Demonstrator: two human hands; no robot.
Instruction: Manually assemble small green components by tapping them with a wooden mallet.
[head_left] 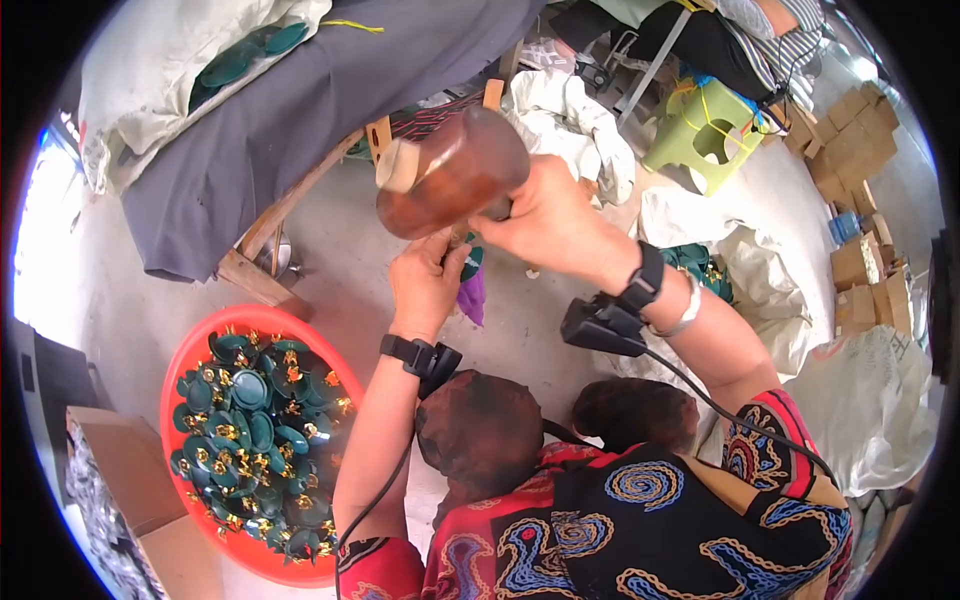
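"Over the floor (360, 290), mid-view, what is the left hand (425, 280) doing?"

"Its grip is together: thumb and fingertips pinch the edge of a small dark green piece (474, 262). A purple scrap (472, 298) shows just below that."

"And the right hand (565, 220)?"

"Close by, its thumb reaching toward the left fingertips. A glossy brown rounded object (460, 175) – blurred, with a pale, blunt end – covers its other fingers, so I can't tell whether that grip is clamped on anything."

"What's on the wrists?"

"A black strap (405, 350) on the left; on the right, a black band (650, 275) and a silvery bangle (683, 308)."

"Anything else to the left?"

"A red basin (180, 400), heaped with dark green discs (250, 390) and shiny gold-coloured bits (291, 346). An open cardboard box (125, 470) stands beside it; farther up, a white sack (120, 90) rests on grey cloth (330, 120)."

"And over to the right?"

"A light green stool (690, 150), pale sacking (775, 260) near it – then cardboard boxes (855, 140) toward the rim."
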